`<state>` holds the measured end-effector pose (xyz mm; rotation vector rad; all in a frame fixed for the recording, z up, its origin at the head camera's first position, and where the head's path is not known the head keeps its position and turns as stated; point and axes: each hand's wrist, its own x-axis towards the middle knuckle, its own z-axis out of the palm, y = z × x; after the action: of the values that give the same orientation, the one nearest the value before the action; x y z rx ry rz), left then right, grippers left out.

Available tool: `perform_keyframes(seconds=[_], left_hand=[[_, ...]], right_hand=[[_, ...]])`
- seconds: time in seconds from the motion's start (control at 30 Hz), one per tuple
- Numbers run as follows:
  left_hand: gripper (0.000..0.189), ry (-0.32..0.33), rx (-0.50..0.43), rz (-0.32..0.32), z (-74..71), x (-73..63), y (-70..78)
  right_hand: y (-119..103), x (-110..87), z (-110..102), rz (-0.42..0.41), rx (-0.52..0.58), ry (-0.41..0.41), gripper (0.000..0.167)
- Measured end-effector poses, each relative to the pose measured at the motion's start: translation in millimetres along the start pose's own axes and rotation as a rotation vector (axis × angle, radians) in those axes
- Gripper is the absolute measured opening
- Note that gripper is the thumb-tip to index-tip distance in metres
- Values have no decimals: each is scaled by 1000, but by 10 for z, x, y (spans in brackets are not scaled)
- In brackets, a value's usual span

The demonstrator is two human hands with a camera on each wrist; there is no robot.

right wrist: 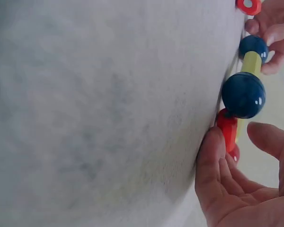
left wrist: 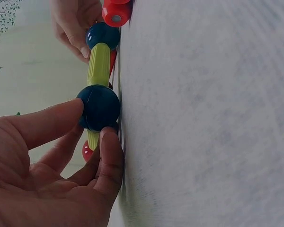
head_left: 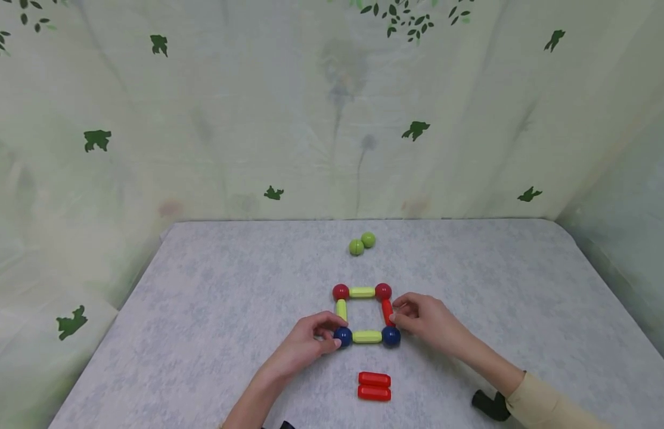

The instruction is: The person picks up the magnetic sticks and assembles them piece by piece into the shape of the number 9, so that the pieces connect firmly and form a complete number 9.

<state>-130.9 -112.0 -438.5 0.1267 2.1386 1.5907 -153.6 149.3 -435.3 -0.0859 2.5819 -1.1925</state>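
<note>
Blue ball [head_left: 343, 337] in left hand [head_left: 309, 344]

Two rods [head_left: 374, 393] lie before the square frame [head_left: 367, 337], two balls [head_left: 356, 247] behind.

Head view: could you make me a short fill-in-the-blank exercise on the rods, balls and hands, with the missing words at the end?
1. The left hand pinches a corner ball of the frame that is coloured ____.
2. The side rod beside the right hand is ____.
3. The pair of loose balls beyond the frame is ____.
4. Loose red rods on the near side number ____.

Missing words: blue; red; green; two.
</note>
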Motion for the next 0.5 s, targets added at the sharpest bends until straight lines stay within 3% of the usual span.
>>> perform_keyframes(seconds=[0.27, 0.5], left_hand=[[29, -1, 0, 22, -6, 10, -21], [29, -2, 10, 14, -7, 15, -25]], right_hand=[[-67, 125, 63, 35, -87, 5, 33], [-48, 153, 77, 60, -32, 5, 30]])
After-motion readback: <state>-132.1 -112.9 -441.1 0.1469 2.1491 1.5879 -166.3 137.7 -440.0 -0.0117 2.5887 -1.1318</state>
